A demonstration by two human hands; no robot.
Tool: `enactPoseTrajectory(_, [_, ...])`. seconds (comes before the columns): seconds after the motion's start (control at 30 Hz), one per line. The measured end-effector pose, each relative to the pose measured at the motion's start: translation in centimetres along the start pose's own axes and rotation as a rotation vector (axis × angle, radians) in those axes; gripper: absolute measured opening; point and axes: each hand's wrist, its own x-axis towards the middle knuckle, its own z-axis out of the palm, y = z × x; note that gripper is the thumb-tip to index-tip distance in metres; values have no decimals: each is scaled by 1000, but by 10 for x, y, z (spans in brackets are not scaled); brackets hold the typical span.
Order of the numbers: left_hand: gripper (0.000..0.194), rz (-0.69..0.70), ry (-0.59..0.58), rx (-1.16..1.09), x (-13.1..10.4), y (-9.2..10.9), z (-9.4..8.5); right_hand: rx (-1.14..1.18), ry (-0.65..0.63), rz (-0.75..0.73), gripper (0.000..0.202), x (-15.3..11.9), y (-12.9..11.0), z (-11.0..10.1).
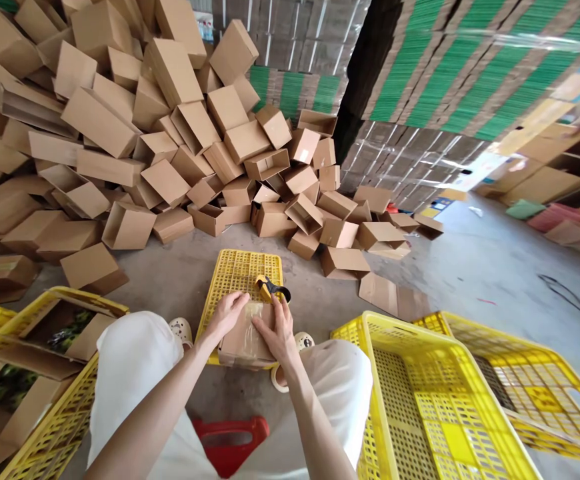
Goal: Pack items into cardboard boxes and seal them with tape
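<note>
A small cardboard box with clear tape along its top lies between my knees on an upturned yellow crate. My right hand rests on the box's right side, thumb spread across the top and fingers stretched forward. At the box's far left corner is my left hand, its fingers pinched together; whatever is between them is too small to make out. A yellow and black tape dispenser lies on the crate just beyond the box, close to my right fingertips.
Many loose cardboard boxes are heaped ahead and to the left. At my left, a yellow crate holds open boxes with dark green contents. Yellow crates stand at my right. Flat green-striped cardboard stacks rise behind. A red stool is beneath me.
</note>
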Motion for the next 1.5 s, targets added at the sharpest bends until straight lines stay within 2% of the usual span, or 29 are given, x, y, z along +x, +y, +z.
enactPoseTrajectory(0.17, [42,13,12,16,2,0,-1,-188,-61,-20,86,9,-22,-6])
enactPoseTrajectory(0.3, [44,7,15,11,0,0,-1,-212,-190,-116,88,-18,-25,-14])
enactPoseTrajectory(0.43, [45,-11,16,-27,0,1,0,53,-298,-128,96,-44,-10,-29])
enactPoseTrajectory(0.57, [52,-47,50,-81,-3,-1,1,330,-226,18,93,-56,-12,-31])
enactPoseTrajectory(0.67, [73,-103,91,-157,-22,-5,2,396,-91,113,92,-62,-27,-20])
enactPoseTrajectory(0.77, [83,-179,53,-257,-56,-10,3,433,32,250,91,-62,-36,-12])
enactPoseTrajectory(0.83, [84,-235,4,-329,-78,-12,3,486,22,346,89,-59,-34,-12])
enactPoseTrajectory(0.9, [88,-258,-35,-334,-93,-13,2,564,-59,372,86,-56,-29,-16])
enactPoseTrajectory(1.0, [99,-216,-78,-216,-99,-12,-1,673,-168,260,90,-55,-21,-21])
enactPoseTrajectory(1.07, [108,-146,-78,-107,-95,-11,-4,681,-171,160,96,-54,-20,-21])
enactPoseTrajectory(1.2, [116,29,49,51,-83,-14,-8,525,-123,48,105,-40,-24,-18])
enactPoseTrajectory(1.3, [104,93,148,95,-81,-29,-5,430,-139,6,93,-28,-19,-14])
enactPoseTrajectory(1.37, [87,90,121,144,-88,-49,5,386,-164,14,76,-30,-6,-6])
enactPoseTrajectory(1.5, [56,8,151,380,-115,-101,38,325,-135,110,52,-66,29,22])
